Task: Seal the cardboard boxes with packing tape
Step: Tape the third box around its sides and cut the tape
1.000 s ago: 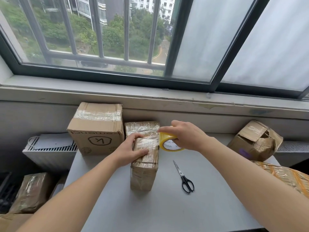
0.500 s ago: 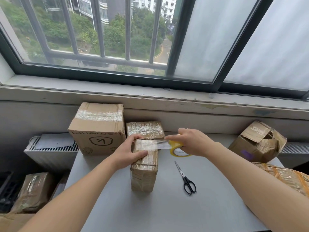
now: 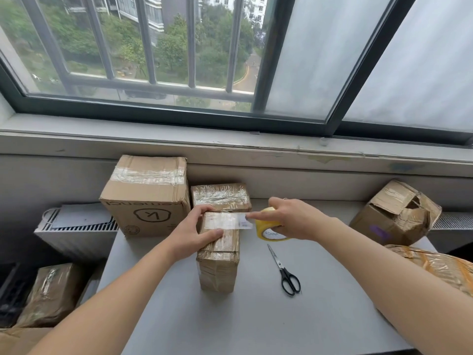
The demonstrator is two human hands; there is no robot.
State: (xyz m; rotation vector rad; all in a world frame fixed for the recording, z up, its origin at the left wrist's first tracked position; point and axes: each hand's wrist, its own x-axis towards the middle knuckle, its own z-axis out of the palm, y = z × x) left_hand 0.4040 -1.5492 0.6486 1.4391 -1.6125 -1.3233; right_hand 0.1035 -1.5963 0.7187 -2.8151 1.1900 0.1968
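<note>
Where the grey table (image 3: pixel 256 316) stands against the wall under a wide window (image 3: pixel 153 47), a narrow box (image 3: pixel 218 262) sits upright near its middle. The left hand (image 3: pixel 194 231) grips the box's top end, thumb laid across the top face and fingers curled over the far left edge. The right hand (image 3: pixel 294 219) holds a yellow tape roll (image 3: pixel 266 230) just to the right of the box, fingers wrapped over the roll. A clear strip of tape (image 3: pixel 230 220) runs from the roll across the box's top. Black-handled scissors (image 3: pixel 285 270) lie closed on the table to the right of the box, apart from it.

Behind it, touching the wall, stand a large taped box (image 3: pixel 146 198) with a printed logo and a smaller taped box (image 3: pixel 220 197). A crumpled box (image 3: pixel 394 216) sits at the table's far right corner, with a tape-wrapped parcel (image 3: pixel 435 267) at the right edge. A white radiator (image 3: pixel 76 234) lies left of the table, and another taped box (image 3: pixel 51 293) is down on the floor. Bars cross the open pane, with trees and buildings outside; the right panes are frosted.
</note>
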